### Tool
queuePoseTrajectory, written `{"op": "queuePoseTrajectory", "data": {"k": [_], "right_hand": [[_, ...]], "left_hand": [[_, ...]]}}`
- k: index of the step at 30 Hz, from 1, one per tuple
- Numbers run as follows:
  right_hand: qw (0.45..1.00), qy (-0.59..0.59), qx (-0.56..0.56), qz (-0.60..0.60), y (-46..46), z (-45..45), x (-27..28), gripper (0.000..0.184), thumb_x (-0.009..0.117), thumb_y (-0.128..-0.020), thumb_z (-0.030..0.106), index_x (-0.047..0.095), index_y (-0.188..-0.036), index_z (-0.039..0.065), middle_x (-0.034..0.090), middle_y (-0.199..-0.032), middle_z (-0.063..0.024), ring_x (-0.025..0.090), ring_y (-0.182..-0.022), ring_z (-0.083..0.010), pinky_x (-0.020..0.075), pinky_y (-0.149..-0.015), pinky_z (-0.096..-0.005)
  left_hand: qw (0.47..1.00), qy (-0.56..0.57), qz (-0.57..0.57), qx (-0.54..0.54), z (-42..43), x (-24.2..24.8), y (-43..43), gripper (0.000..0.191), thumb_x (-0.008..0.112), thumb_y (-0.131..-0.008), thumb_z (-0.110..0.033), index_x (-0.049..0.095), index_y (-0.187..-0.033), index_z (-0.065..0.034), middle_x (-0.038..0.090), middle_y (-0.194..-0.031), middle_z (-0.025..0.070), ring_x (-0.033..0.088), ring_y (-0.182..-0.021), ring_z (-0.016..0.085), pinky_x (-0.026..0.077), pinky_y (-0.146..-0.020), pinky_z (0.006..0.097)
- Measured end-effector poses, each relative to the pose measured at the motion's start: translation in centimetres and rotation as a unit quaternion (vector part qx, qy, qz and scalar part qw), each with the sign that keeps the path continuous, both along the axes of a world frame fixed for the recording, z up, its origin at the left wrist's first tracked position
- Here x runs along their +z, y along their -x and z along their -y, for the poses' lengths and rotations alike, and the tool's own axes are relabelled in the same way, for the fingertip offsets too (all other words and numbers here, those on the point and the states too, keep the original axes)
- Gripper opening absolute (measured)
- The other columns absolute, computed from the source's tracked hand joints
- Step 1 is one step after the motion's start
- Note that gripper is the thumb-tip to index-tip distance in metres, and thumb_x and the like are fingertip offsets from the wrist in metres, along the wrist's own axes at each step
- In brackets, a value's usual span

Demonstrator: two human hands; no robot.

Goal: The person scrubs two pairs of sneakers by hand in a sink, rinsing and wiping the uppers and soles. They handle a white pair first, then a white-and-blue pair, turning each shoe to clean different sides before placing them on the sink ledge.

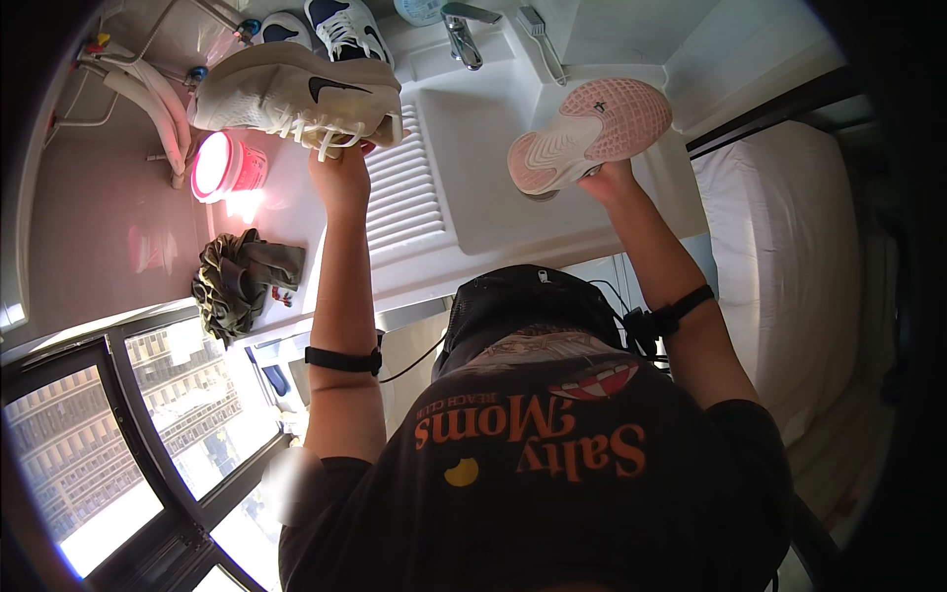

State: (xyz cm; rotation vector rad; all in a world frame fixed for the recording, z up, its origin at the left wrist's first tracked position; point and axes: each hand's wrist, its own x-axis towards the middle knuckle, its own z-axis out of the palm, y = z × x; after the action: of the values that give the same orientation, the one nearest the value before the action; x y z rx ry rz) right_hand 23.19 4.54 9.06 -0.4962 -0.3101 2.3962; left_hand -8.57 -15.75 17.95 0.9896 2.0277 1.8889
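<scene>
My left hand grips a white Nike sneaker from below, near its laced opening. The shoe's side with a black swoosh faces the camera, and its white laces hang loose. On the other side, my right hand holds up a second sneaker with its pink and white sole turned towards me. Most of that shoe's upper is hidden behind the sole. Both shoes are raised over a white laundry sink, the left one by its ribbed washboard and the right one by the basin's right side.
Another pair of navy and white sneakers stands at the back. A chrome faucet, a scrub brush and a blue bottle sit along the rear ledge. Left are a pink tub, crumpled dark cloth and pipes.
</scene>
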Motion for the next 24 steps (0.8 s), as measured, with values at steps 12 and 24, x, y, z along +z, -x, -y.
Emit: {"op": "queuePoseTrajectory", "data": {"k": [12,24], "right_hand": [[0.997,-0.009,-0.078,-0.002,-2.2,0.2,-0.1,0.035,0.058,-0.097,0.025,0.055,-0.128,0.008,0.061,-0.126,-0.0106,0.059,-0.118,-0.0298,0.048,-0.104,-0.0515],[0.993,0.038,-0.107,0.04,-3.0,0.1,1.0,0.038,0.054,-0.1,0.031,0.055,-0.13,0.007,0.06,-0.129,-0.0113,0.059,-0.119,-0.0308,0.0473,-0.104,-0.0537]], "left_hand": [[0.949,-0.009,-0.315,0.013,-9.0,-3.3,-2.7,0.02,0.061,-0.092,-0.01,0.064,-0.109,0.0011,0.068,-0.1,0.0122,0.066,-0.087,0.025,0.055,-0.078,0.0381],[0.944,0.032,-0.329,-0.005,-9.9,-4.0,-3.4,0.021,0.062,-0.091,-0.013,0.065,-0.107,-0.0003,0.069,-0.099,0.0131,0.066,-0.088,0.028,0.054,-0.078,0.0393]]}}
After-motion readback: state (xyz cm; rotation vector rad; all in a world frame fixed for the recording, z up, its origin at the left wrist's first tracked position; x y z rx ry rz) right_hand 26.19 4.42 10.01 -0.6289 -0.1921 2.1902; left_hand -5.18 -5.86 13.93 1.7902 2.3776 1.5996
